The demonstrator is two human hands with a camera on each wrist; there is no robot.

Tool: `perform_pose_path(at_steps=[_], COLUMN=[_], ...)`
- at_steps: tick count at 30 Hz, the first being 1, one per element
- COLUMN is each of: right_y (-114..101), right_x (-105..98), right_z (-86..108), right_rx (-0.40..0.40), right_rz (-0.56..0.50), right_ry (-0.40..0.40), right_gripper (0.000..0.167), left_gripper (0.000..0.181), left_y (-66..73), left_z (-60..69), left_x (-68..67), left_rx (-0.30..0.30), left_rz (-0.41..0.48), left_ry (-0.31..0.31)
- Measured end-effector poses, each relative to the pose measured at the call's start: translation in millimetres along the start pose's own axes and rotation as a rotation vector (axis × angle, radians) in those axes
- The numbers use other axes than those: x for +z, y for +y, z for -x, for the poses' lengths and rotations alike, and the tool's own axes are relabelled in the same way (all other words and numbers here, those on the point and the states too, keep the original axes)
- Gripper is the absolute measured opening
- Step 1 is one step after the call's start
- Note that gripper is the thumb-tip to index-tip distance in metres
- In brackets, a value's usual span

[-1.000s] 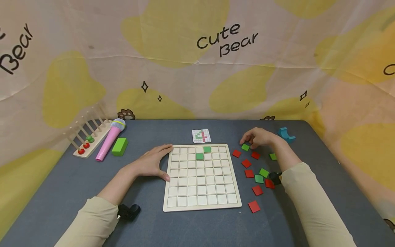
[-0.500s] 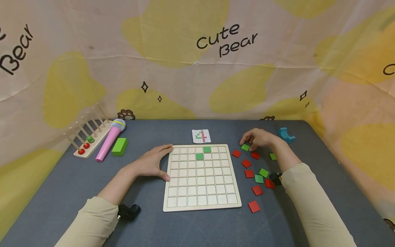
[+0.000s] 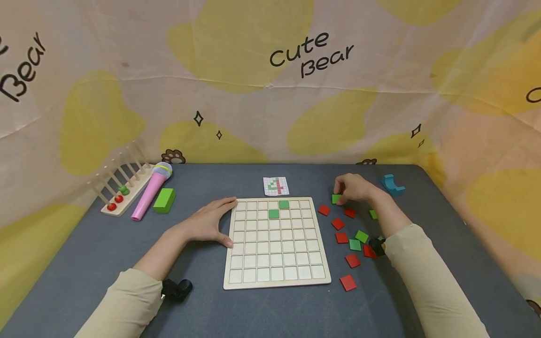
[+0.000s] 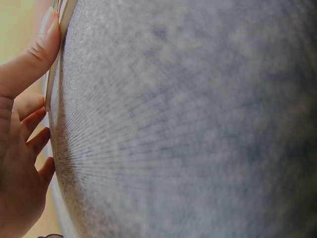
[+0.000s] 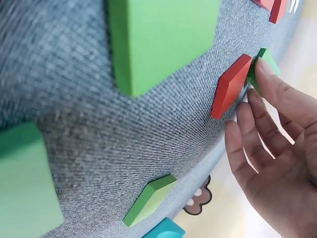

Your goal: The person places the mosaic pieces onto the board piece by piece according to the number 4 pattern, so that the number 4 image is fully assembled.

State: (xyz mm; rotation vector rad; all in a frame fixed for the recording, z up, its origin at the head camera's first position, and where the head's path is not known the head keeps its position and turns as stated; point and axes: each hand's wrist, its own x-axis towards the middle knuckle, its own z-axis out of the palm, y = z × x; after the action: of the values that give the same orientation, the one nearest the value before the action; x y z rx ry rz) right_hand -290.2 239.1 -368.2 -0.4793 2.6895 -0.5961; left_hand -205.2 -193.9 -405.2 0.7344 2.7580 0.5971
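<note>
"What's in the right hand [image 3: 357,188]?"
"A green tile [image 3: 336,199], pinched between thumb and forefinger, just off the board's [image 3: 270,249] far right corner. A red tile [image 3: 350,213] lies near those fingers."
"And the left hand [image 3: 207,223]?"
"Fingers spread wide, touching the board's left edge with thumb and fingertips."
"Anything on the board?"
"Two green squares [image 3: 274,214], one in each of the two farthest rows. A card [image 3: 276,186] lies just beyond."

We are seeing a pink microphone [image 3: 149,195] lying between a peg rack [image 3: 132,190] and a green block [image 3: 164,201]. Well to their right, a blue curved piece [image 3: 392,186] is resting before a printed cloth [image 3: 245,108].
</note>
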Motion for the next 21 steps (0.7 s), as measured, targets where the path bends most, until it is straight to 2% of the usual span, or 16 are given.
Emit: perform_pose_path(at_steps=[5, 8, 21], right_y=[-2, -6, -48], right_x=[0, -1, 4], right_z=[-0.6, 0.1, 2.1], right_rx=[-0.007, -0.04, -0.169], right_rz=[-0.006, -0.027, -0.074], right_ry=[0.027, 0.038, 0.109], right_gripper=[0.014, 0.013, 0.011], left_gripper=[0.115, 0.115, 0.116], left_y=[0.7, 0.7, 0.8], left_z=[-0.2, 0.0, -0.1], left_x=[-0.6, -0.8, -0.4], left_rx=[0.001, 0.0, -0.005], left_rz=[-0.003, -0.005, 0.0], left_ry=[0.001, 0.003, 0.001])
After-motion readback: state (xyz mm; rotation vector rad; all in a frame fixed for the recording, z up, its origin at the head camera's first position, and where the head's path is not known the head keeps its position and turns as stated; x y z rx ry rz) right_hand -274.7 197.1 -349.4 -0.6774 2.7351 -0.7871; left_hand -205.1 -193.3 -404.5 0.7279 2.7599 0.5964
